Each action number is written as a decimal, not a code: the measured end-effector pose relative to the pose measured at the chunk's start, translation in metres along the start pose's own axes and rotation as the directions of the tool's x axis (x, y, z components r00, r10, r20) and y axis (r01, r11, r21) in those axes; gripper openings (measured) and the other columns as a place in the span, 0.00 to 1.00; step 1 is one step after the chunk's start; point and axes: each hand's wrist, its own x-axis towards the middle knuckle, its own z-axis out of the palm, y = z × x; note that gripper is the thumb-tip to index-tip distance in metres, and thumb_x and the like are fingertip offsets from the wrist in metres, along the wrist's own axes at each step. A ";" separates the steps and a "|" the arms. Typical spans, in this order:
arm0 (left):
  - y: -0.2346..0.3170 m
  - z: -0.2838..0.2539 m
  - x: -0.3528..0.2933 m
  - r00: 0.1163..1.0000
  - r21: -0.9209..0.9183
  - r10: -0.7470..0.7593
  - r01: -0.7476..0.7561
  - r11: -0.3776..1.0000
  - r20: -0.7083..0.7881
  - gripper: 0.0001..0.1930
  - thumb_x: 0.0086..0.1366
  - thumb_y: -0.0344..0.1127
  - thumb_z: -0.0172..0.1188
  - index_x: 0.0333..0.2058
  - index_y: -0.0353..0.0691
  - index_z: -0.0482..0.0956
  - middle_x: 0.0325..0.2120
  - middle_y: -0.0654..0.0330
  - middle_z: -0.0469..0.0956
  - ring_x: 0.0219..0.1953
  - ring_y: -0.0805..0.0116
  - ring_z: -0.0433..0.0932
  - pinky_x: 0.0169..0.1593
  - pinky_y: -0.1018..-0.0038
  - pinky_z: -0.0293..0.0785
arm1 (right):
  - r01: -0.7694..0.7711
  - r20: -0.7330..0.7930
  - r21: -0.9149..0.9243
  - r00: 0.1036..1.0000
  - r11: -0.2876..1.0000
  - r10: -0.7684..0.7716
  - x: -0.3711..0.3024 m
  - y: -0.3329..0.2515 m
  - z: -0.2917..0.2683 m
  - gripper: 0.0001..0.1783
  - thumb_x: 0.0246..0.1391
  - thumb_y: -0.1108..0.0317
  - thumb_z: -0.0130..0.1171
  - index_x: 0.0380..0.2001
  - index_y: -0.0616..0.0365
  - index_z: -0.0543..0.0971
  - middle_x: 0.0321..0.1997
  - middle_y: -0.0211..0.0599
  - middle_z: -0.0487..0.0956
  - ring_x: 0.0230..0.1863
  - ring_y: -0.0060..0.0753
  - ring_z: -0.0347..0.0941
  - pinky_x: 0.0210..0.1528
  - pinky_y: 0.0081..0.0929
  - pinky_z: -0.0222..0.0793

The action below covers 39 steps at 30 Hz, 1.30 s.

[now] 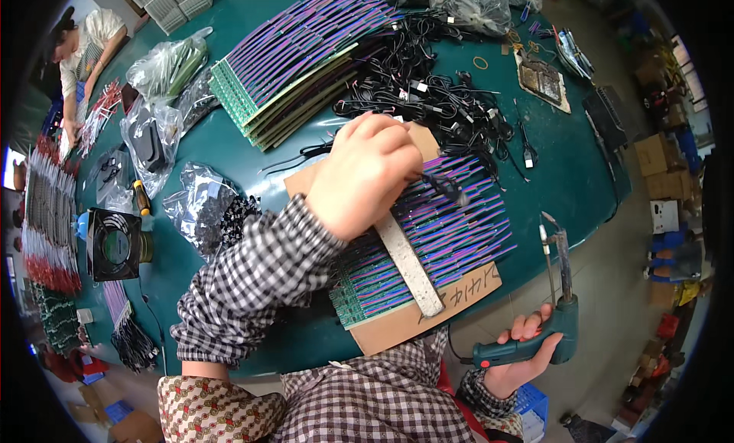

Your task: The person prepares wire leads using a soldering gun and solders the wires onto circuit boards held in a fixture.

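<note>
My left hand (371, 172) is closed over the far part of a panel of green circuit boards (348, 301) with rows of purple and blue wires. A black cable (447, 188) sticks out from its fingers on the right; the grip itself is partly hidden. Below that hand a pale, worn bar (410, 267) lies across the wires. A sheet of brown cardboard (397, 334) with handwriting lies under the panel. At the lower right, my right hand (531, 344) is wrapped round a green soldering gun (564, 328), its tip pointing up, off the table edge.
Stacked wired boards (290, 61) stand behind, beside a heap of black cables (459, 110). Left are plastic bags (153, 141), a screwdriver (141, 197) and a black fan (115, 244). A soldering stand (541, 77) sits far right. A co-worker (92, 45) works far left.
</note>
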 end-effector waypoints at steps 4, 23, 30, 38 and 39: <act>0.051 -0.041 -0.017 0.971 0.052 0.238 -0.237 0.970 -0.012 0.14 0.46 0.29 0.62 0.35 0.40 0.83 0.36 0.61 0.78 0.33 0.67 0.74 0.37 0.73 0.70 | 0.047 0.013 -0.064 0.999 0.997 -0.046 0.006 -0.005 -0.001 0.27 0.68 0.49 0.41 0.56 0.61 0.62 0.34 0.30 0.70 0.35 0.23 0.72 0.28 0.22 0.76; 0.087 -0.045 -0.118 0.995 -0.905 -0.078 0.095 0.415 0.069 0.18 0.45 0.14 0.46 0.33 0.30 0.82 0.40 0.49 0.79 0.42 0.56 0.80 0.48 0.66 0.79 | -0.168 0.274 -0.462 0.907 0.871 0.320 -0.004 0.028 0.119 0.35 0.44 0.81 0.60 0.59 0.67 0.63 0.40 0.34 0.69 0.36 0.32 0.73 0.39 0.30 0.73; 0.099 -0.062 -0.108 0.600 -0.682 -0.377 0.429 -0.593 0.705 0.13 0.59 0.23 0.48 0.43 0.30 0.74 0.39 0.51 0.78 0.41 0.61 0.80 0.49 0.68 0.75 | -0.089 0.324 -0.421 0.915 0.903 0.241 -0.013 0.028 0.123 0.22 0.50 0.85 0.58 0.48 0.62 0.66 0.37 0.35 0.73 0.34 0.26 0.74 0.36 0.23 0.72; 0.108 -0.048 -0.104 0.614 -0.677 -0.305 0.570 -0.466 0.728 0.07 0.67 0.29 0.57 0.37 0.29 0.76 0.30 0.57 0.78 0.30 0.74 0.78 0.35 0.80 0.77 | -0.244 0.337 -0.302 0.877 0.921 0.343 -0.008 0.024 0.118 0.22 0.48 0.87 0.56 0.47 0.64 0.66 0.36 0.36 0.72 0.33 0.28 0.75 0.36 0.25 0.73; 0.112 -0.045 -0.105 0.617 -0.710 -0.357 0.554 -0.435 0.701 0.05 0.65 0.26 0.59 0.37 0.29 0.76 0.31 0.56 0.78 0.30 0.74 0.79 0.35 0.80 0.77 | -0.215 0.320 -0.289 0.897 0.933 0.306 -0.005 0.025 0.116 0.28 0.47 0.86 0.56 0.54 0.69 0.63 0.38 0.34 0.70 0.35 0.32 0.75 0.39 0.29 0.73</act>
